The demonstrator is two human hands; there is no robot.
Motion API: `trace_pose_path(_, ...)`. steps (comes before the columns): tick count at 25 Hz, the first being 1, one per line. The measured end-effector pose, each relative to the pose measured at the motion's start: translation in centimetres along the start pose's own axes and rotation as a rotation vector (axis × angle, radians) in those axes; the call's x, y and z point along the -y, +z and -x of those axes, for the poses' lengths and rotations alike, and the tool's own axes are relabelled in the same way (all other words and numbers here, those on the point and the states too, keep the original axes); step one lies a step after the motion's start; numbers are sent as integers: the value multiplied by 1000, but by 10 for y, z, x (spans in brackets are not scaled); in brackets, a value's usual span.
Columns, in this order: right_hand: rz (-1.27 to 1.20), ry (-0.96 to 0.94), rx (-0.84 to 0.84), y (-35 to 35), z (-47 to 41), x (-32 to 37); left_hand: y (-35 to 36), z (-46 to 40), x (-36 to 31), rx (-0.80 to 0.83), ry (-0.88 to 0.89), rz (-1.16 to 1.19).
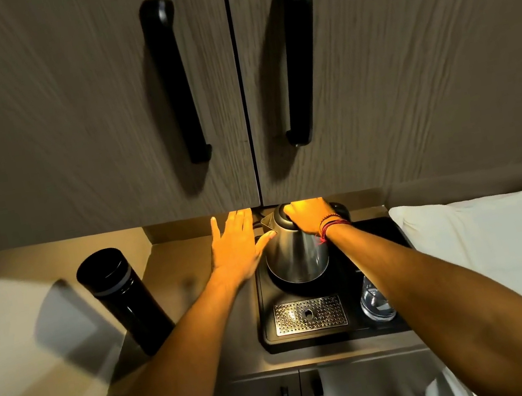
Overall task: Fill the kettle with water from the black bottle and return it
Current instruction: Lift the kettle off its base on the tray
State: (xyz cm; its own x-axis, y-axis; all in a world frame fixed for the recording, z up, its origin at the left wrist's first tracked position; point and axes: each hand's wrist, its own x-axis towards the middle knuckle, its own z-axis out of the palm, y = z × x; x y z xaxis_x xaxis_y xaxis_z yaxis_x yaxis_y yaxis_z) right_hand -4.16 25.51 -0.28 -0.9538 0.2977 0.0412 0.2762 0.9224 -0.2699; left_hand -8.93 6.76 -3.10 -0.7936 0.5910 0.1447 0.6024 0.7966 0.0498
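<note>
The kettle (297, 250) sat on its round base at the back of the black tray (265, 304), w/ the right hand (309, 215) draped over its top, fingers curled on the lid area, prob. to open or lift it. The left hand (238, 245) was spread flat just beside the spout, thumb about touching, likely steadying. Black bottle (124, 300) stood capped, well apart at left; kettle handle & lid were hidden behind the right hand, so exact grip couldn't be told.
</note>
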Motion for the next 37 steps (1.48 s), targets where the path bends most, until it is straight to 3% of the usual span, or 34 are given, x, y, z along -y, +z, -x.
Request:
trace_pose_path(5,-334,128,44,-4,-8,-2,4,-1,2,24,-4,79)
trace_pose_path(9,-176,164,-235,11,6,-1,3,-7,-9,-1,6,220)
trace_pose_path(11,-90,195,-297,15,11,-1,3,-11,-12,-2,-24,258)
trace_pose_path(19,-113,108,-187,10,3,-10,3,-18,-18,134,-228,391)
trace_pose_path(25,-91,53,-103,1,5,-12,1,-22,-22,172,-240,456)
trace_pose_path(29,-349,196,-170,-10,10,-24,1,-21,-18,207,-239,463)
trace_pose_path(33,-560,495,-5,-6,24,-44,-1,-19,-13,196,-271,450)
trace_pose_path(37,-615,516,-81,-4,24,-53,-6,-11,-1,131,-243,369)
